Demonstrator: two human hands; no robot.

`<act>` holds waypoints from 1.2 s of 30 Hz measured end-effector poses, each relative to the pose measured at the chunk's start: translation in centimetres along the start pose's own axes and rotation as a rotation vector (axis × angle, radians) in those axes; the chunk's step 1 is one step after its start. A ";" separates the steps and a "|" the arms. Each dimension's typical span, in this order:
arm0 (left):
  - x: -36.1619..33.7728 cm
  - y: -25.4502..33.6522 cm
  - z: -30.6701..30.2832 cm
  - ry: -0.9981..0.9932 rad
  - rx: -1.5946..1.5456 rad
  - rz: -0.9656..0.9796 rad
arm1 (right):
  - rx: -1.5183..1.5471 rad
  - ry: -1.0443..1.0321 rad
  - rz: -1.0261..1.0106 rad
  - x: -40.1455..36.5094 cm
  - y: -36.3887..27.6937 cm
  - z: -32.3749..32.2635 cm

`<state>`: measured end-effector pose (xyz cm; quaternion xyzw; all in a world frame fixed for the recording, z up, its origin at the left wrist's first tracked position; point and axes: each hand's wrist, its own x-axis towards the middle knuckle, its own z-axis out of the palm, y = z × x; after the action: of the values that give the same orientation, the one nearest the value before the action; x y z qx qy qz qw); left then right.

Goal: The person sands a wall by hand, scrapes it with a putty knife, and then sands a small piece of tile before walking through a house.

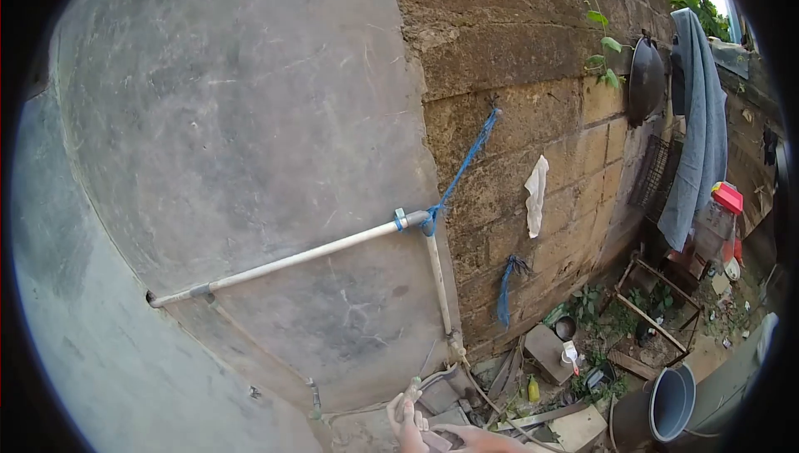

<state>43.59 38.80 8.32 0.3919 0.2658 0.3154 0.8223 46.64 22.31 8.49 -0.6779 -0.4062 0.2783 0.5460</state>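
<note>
At the bottom edge, my left hand [405,426] is raised with its fingers curled, and a greyish, dusty shape shows at its top. My right hand [481,438] comes in from the right, close beside it, fingers bent inward and partly cut off by the frame. Between the two hands is a small grey-brown flat piece [436,440]; I cannot tell which hand grips it. Just beyond them, the white vertical pipe [439,274] ends low on the wall near a tap-like fitting [455,345].
A white pipe [308,262] crosses the grey plastered wall [250,103], tied by a blue cord [466,162] to the block wall [499,203]. On the right stand a bucket [672,403], a rusty frame [657,303], a concrete block [548,353] and a yellow bottle [533,388]. A towel [699,120] hangs above.
</note>
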 end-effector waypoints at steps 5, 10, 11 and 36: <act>1.6 -0.7 -1.3 -0.043 0.050 -0.011 | -0.221 -0.097 0.080 -1.0 -0.3 -5.1; 2.0 -0.7 -2.8 0.020 0.068 -0.005 | 0.085 -0.210 -0.221 -2.5 -7.1 -8.8; 2.0 -0.6 -3.1 0.039 0.078 0.004 | 0.241 -0.277 -0.363 -2.7 -7.7 -8.2; -0.2 1.3 -5.1 -0.100 0.316 0.116 | 1.134 0.404 -1.109 -4.8 -16.4 -1.1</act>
<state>39.57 41.76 6.54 0.5462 0.2478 0.2965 0.7432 41.02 18.92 24.25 -0.0365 -0.3736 0.0034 0.9269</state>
